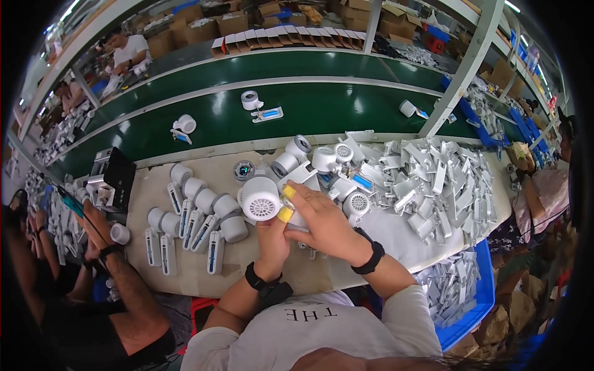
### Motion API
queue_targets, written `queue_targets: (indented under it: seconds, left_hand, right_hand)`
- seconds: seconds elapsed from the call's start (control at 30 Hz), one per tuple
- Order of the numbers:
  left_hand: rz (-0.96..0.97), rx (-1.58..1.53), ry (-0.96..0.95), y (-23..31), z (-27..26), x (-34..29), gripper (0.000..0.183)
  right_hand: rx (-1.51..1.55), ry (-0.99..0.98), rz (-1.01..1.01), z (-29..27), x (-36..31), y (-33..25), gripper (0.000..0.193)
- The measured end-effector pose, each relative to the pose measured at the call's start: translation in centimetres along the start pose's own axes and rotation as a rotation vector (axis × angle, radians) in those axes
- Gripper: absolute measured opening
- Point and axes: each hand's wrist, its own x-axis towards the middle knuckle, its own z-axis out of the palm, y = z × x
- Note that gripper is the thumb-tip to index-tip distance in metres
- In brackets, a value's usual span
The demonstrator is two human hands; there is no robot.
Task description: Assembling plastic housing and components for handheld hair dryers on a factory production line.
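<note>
A white handheld device with a round, vented head (260, 201) is held in front of me over the table. My left hand (272, 246) grips it from below, its fingers mostly hidden behind the device. From the right, my right hand (327, 226) closes over the handle side; yellow coverings wrap two of its fingertips. Just beyond the hands lie more round-headed devices (323, 159), one with a blue battery (361, 180) exposed. To the left, several similar devices (214, 251) rest in rows with their open handles toward me.
White plastic handle shells (427, 185) pile up on the right, above a blue bin (486, 278) of more parts. A green conveyor (216, 111) carries a few devices past the table's far edge. A black box (114, 179) stands at left, near a co-worker's arms (117, 272).
</note>
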Motion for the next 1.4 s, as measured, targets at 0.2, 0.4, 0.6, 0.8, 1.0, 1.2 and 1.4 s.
queue_targets:
  seconds: [0.2,0.4,0.6,0.8,1.0,1.2,1.4]
  left_hand:
    - [0.019,-0.054,-0.073,2.8,-0.1,1.0,0.027]
    - [0.029,-0.31,-0.091,4.4,2.4,1.6,0.031]
    - [0.068,-0.211,-0.238,7.8,2.7,3.5,0.034]
    - [0.324,1.258,0.131,17.7,-7.8,14.0,0.028]
    - [-0.151,2.253,0.441,24.7,-25.6,19.7,0.037]
    - [-0.865,2.422,0.15,27.2,-20.5,23.4,0.044]
    - [-0.014,2.147,0.628,23.7,-22.7,32.2,0.04]
  right_hand:
    - [0.881,-0.204,0.599,-1.2,-2.0,1.7,0.034]
    - [0.81,0.051,0.506,-1.3,-0.9,-0.4,0.023]
    - [0.124,0.114,-0.056,-1.0,1.3,0.8,0.033]
    - [0.31,-0.119,0.029,-1.3,2.1,-0.3,0.012]
    - [0.338,-0.154,0.148,-4.1,1.3,0.6,0.01]
    - [0.285,-0.197,0.235,-5.3,-0.6,2.2,0.011]
    - [0.288,-0.238,0.321,-4.6,0.1,2.5,0.013]
